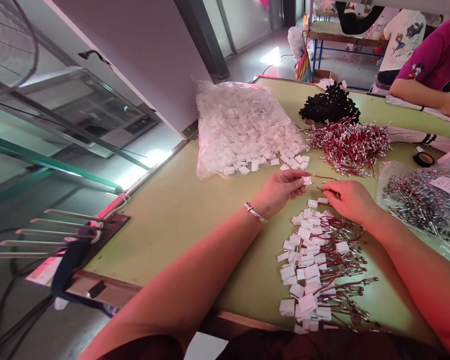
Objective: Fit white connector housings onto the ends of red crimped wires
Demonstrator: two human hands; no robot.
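Over the green table, the left hand is pinching a small white block.
The right hand is pinching a red wire just beside it, past a pile of blocks with wires. Holding the block still and keeping the wire straight is likely helping; squeezing too hard could be bending the wire.

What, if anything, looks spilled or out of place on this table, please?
Loose white pieces lie on the tabletop along the near edge of the clear plastic bag, which looks like a small spill, though it may be deliberate.
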